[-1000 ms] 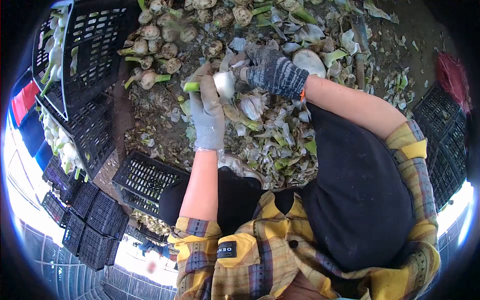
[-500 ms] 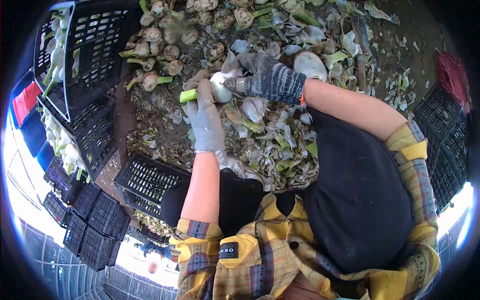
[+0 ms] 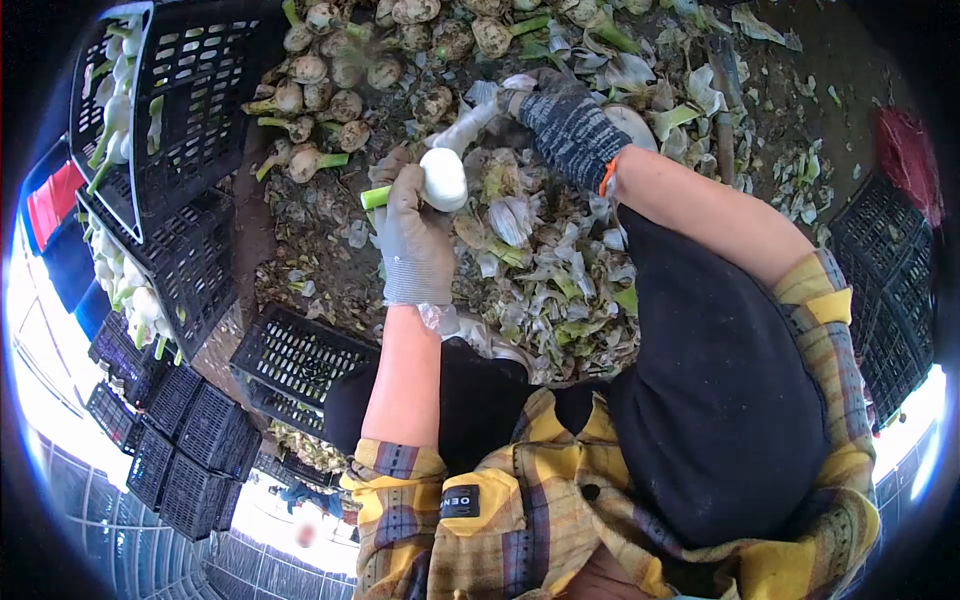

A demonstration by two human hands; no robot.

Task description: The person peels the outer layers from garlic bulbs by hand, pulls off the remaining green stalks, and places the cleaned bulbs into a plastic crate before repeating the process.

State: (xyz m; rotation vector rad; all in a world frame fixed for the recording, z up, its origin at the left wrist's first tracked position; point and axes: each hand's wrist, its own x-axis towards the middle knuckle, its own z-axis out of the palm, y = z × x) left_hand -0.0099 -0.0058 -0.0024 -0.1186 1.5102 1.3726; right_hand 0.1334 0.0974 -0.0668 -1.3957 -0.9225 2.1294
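My left hand [image 3: 408,225], in a grey glove, is closed around the stem of a garlic bulb [image 3: 444,180]. The bulb is smooth and white, and its cut green stem [image 3: 375,198] pokes out on the left of my fingers. Up and to the right, my right hand [image 3: 560,110] wears a dark striped glove. Its fingers pinch a pale strip of garlic skin [image 3: 468,128] that trails towards the bulb; whether the two still touch is hard to make out. Below lie heaps of peeled skins [image 3: 560,270].
Unpeeled garlic bulbs [image 3: 310,95] lie piled on the soil at the upper left. Black crates [image 3: 195,85] with white bulbs stand at the left, another black crate [image 3: 300,350] near my left knee. More crates [image 3: 885,260] and a red sack [image 3: 908,165] are at the right.
My right hand has moved up and away from the bulb, pulling a strip of skin with it. More of the bulb's white surface now shows; my left hand has barely moved.
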